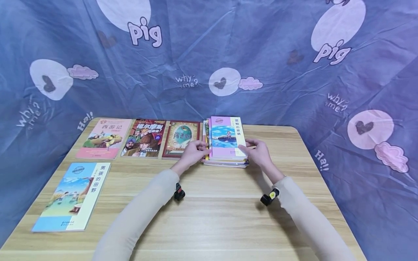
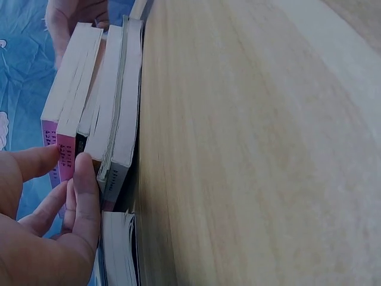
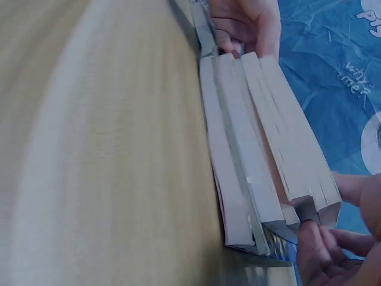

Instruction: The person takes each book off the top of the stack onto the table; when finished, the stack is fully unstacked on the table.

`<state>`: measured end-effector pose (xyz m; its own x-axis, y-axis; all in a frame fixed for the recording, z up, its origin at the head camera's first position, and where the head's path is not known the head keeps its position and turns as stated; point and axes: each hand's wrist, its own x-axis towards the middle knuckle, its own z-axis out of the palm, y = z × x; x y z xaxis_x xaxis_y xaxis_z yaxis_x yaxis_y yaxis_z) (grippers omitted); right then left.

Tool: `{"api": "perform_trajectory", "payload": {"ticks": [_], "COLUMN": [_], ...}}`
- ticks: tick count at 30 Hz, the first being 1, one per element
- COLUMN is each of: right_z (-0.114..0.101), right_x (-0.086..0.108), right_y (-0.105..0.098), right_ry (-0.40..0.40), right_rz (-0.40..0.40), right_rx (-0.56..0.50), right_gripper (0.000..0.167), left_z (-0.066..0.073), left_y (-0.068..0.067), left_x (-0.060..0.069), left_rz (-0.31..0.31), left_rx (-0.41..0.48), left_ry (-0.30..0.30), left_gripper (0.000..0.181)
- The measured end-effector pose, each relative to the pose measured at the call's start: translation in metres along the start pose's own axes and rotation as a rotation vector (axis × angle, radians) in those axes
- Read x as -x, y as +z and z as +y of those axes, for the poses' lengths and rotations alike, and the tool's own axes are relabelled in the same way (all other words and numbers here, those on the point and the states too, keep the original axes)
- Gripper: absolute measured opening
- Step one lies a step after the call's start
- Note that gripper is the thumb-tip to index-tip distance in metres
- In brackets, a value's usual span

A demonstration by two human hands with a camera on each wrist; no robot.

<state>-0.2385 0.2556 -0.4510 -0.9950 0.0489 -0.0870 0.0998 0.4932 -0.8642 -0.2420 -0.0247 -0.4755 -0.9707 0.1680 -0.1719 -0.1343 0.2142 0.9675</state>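
A stack of several paperback books sits at the back middle of the table, topped by a lavender-bordered book (image 1: 225, 139) with a sea picture. My left hand (image 1: 192, 154) holds the stack's left side; in the left wrist view its fingertips touch the pink spine (image 2: 66, 156) of an upper book and the edges beneath. At the right side, my right hand (image 1: 259, 154) grips upper books, thumb on the top cover's edge. In the right wrist view its fingertips (image 3: 311, 235) reach under a corner of the upper books. The fingers' undersides are partly hidden.
Left of the stack lie a dark red-framed book (image 1: 180, 139), a detective-cover book (image 1: 143, 137) and a pink book (image 1: 103, 139) in a row. Nearer the front left lies a blue-and-cream book (image 1: 72, 197). A blue printed cloth (image 1: 196, 43) hangs behind the wooden table (image 1: 209, 224).
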Motion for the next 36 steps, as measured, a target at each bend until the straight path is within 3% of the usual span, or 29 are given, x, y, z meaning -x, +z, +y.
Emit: {"api": "perform_trajectory", "payload": {"ticks": [6, 10, 14, 19, 25, 27, 33, 36], "right_z": [-0.002, 0.002, 0.007, 0.015, 0.036, 0.044, 0.063, 0.069], "right_x": [-0.008, -0.008, -0.004, 0.002, 0.001, -0.001, -0.003, -0.003], "right_y": [-0.008, -0.018, -0.034, -0.062, -0.107, -0.118, -0.125, -0.120], "right_ry": [0.127, 0.154, 0.143, 0.112, 0.117, 0.130, 0.211, 0.217], "right_rz": [-0.145, -0.178, -0.207, -0.177, -0.103, -0.085, -0.099, -0.100], "right_rx": [-0.112, -0.150, -0.299, -0.487, -0.582, -0.591, -0.630, -0.585], "right_gripper": [0.058, 0.057, 0.060, 0.059, 0.019, 0.012, 0.012, 0.014], "left_z": [0.001, -0.001, 0.000, 0.001, 0.002, 0.003, 0.003, 0.003], "left_y": [0.001, 0.002, 0.002, 0.001, -0.001, -0.002, -0.004, -0.004], "left_x": [0.000, -0.001, 0.000, 0.001, 0.001, 0.001, 0.001, 0.002], "left_rz": [-0.026, -0.032, -0.038, -0.035, -0.045, -0.046, -0.047, -0.047], "left_rx": [0.013, 0.042, 0.046, 0.039, 0.042, 0.039, 0.036, 0.041], "left_ry": [-0.017, -0.023, -0.022, -0.026, -0.032, -0.032, -0.038, -0.039], "left_gripper": [0.035, 0.033, 0.034, 0.034, 0.035, 0.034, 0.033, 0.033]}}
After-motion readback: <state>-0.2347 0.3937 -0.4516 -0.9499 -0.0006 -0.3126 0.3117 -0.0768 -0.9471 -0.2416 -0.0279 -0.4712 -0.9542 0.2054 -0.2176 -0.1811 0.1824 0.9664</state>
